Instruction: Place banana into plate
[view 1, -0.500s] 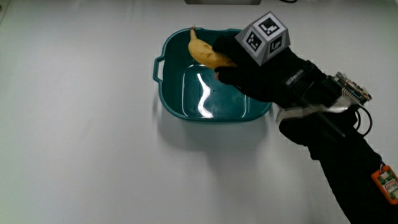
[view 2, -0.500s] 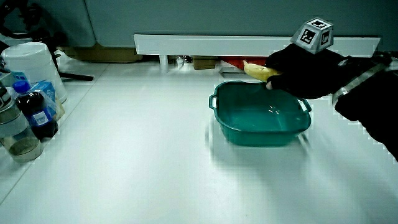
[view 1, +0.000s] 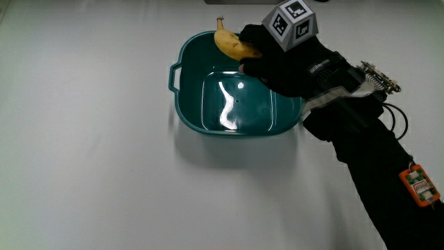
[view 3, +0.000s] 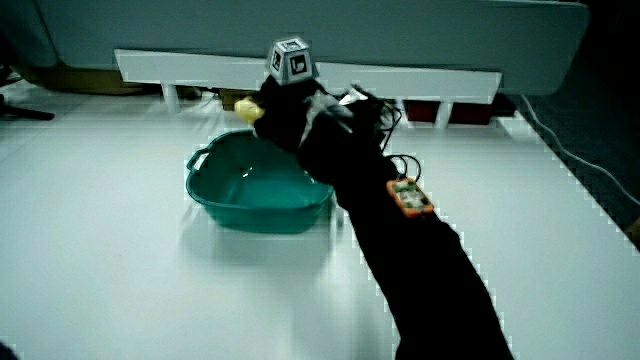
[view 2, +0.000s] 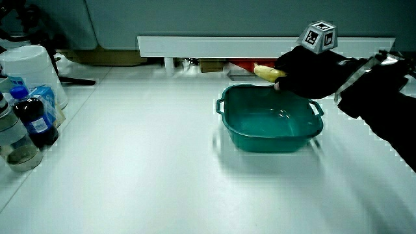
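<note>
I see the hand [view 1: 288, 62] with its fingers [view 1: 251, 66] closed around the banana [view 1: 233, 45], holding it above the rim of the teal plate [view 1: 191, 114], which stands on the table [view 1: 90, 139].

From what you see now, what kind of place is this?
Probably a lab or test room: a plain white table, a tracking cube on the gloved hand, and bottles at the table's edge.

Banana [view 1: 234, 44]: yellow, curved, stem end outward, held above the rim of the plate [view 1: 187, 114], at the edge farthest from the person. Plate is a teal basin (two handles, glossy interior), upright on the bench, nothing inside.
</note>
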`<state>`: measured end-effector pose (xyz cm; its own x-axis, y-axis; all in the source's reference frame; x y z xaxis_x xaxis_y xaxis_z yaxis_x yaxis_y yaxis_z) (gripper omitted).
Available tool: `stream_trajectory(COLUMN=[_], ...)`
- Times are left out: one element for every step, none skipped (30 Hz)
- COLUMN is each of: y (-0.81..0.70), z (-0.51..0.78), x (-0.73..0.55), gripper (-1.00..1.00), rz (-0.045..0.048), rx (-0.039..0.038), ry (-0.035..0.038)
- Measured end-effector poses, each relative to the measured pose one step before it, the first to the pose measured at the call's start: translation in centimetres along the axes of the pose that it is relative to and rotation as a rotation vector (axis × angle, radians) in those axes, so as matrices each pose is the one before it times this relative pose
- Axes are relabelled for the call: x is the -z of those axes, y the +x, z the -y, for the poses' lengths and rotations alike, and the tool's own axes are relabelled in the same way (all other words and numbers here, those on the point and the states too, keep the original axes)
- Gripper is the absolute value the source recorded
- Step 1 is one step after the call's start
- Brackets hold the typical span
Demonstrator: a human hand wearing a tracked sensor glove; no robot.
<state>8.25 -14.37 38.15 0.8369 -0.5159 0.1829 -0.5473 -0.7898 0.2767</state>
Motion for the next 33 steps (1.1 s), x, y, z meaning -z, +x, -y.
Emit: stream_trajectory(y=[0.284,-0.181,-0.019,0.037,-0.082,0.046,-0.075,0.021,-0.083,0.05,-0.177,-0.203,-0.067,-0.256,-0.202,-0.123,-0.06,-0.028,0.048,0.204,0.298,0.198,0.001,0.103,0.036,0.015,0.002,-0.062,-0.162,-0.093,0.042,-0.057,-0.135], z=[-0.24,0.066,-0.098,-0.184,-0.199,-0.318,-0.164,-0.099,-0.022,-0.209,-0.166,-0.336,-0.566,-0.197,-0.044,-0.017,-0.159,-0.259,-0.292,-0.196,-0.117,-0.001,0.165,-0.148,-0.066,-0.003,-0.018,-0.029,0.126,0.016,-0.132,-0.056,0.026], x=[0.647,0.051,0.547,0.658,0.465,0.682,0.453,0.522,0.406,0.681,0.555,0.756,0.947,0.417,0.315,0.281,0.441,0.508,0.536,0.441,0.32,0.15,-0.084,0.333,0.23,0.141,0.149,0.165,-0.013,0.115,0.284,0.133,0.031], gripper=[0.0,0.0,0.0,0.0,0.0,0.0,0.0,0.0,0.0,0.0,0.0,0.0,0.0,0.0,0.0,0.0,0.0,0.0,0.0,0.0,0.0,0.0,0.0,0.0,0.0,0.0,0.0,0.0,0.0,0.0,0.0,0.0,0.0], rz=[-0.00068,-0.02578,0.03208,-0.01745,-0.00755,0.00303,-0.0136,0.02182,0.00922,-0.04597,0.0169,0.03233,0.01742,0.0287,-0.00359,0.0048,0.00447,0.01459,0.00752,-0.0004,-0.00082,-0.00295,0.0059,-0.00198,0.00081,0.00573,0.0001,0.01009,0.01667,0.00823,-0.0078,0.00573,0.00482], rx=[0.00804,-0.00829,-0.0023,0.00266,-0.01452,-0.00023,-0.0096,0.00979,0.00923,-0.01483,0.00334,0.01846,-0.0014,0.00422,-0.00425,0.00384,0.00643,0.01111,0.0023,0.01092,0.01329,0.00514,0.00412,-0.00559,0.00186,0.00855,0.00258,-0.00595,0.00615,-0.00323,0.00057,0.00058,-0.00542], ry=[-0.00021,-0.01135,-0.00171,-0.02216,-0.01669,-0.02069,-0.02102,0.0016,0.00147,-0.02657,-0.00812,-0.0226,-0.03382,-0.01095,-0.00503,-0.00075,-0.01332,-0.01212,-0.01687,-0.01287,0.00124,-0.00783,0.00323,-0.01103,-0.00984,-0.00141,-0.00039,-0.0084,0.00599,0.00738,-0.01689,-0.00977,-0.00013])
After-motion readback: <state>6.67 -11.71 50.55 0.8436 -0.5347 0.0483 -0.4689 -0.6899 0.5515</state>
